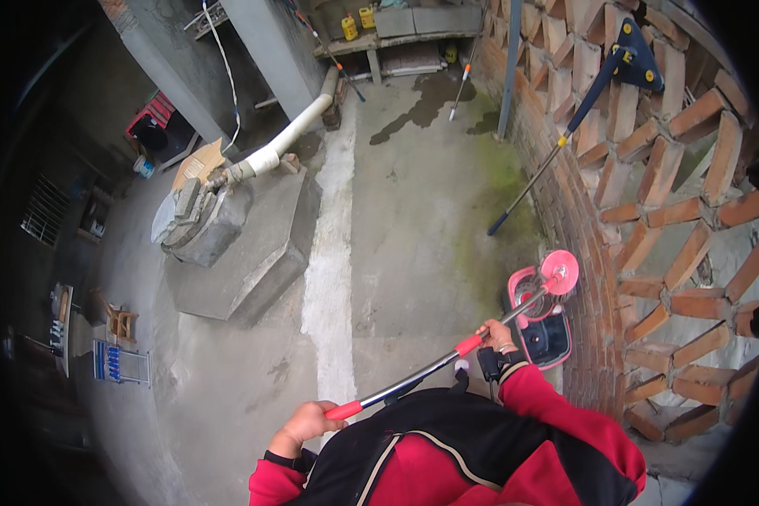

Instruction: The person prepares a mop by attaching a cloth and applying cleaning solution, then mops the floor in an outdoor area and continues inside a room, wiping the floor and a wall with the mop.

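A spin mop (411,379) with a metal pole and red grips slants across my front. My left hand (308,420) is closed around the red grip at its lower end. Higher up, my right hand (499,336) holds the pole just past the middle red collar. The mop's round pink head plate (560,272) is raised at the far end, beside the brick wall; I see no mop strands on its visible face. Below the pole stands a pink and dark mop bucket (547,341) with a spin basket (534,302), partly hidden by the pole and near my right hand.
A blue triangular mop (563,139) leans against the openwork brick wall (664,209). Two more poles stand farther back, near a wet patch (424,104). To the left are a concrete slab (240,272), a white pipe (284,142) and a folding chair (121,362).
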Demonstrator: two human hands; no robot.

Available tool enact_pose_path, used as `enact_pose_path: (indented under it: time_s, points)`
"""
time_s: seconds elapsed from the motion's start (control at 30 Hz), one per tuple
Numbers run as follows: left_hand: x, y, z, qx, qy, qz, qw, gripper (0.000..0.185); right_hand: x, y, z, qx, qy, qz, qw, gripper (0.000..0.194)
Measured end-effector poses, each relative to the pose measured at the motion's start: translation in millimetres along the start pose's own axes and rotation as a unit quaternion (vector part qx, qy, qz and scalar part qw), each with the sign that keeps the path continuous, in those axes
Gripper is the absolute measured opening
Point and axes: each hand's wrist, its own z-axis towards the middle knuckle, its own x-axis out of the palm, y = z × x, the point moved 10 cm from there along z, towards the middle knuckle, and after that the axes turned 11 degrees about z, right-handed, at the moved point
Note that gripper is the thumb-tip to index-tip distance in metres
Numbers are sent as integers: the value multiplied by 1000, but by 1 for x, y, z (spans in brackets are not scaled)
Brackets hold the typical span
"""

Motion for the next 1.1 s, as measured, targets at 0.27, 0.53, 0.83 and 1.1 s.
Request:
enact_pose_path:
  time_s: [0.27,0.53,0.83,1.1]
  points:
    - [5,26,9,-58,78,-80,992,30,26,33,-41,-5,85,16,996,19]
    - [5,-12,14,36,-9,-47,998,33,18,33,-9,25,28,61,997,14]
    - [-7,2,-13,73,-204,43,975,33,51,34,-65,6,116,90,989,13]
    - [-17,-71,-111,197,-526,498,661,35,52,77,-60,-38,69,167,983,26]
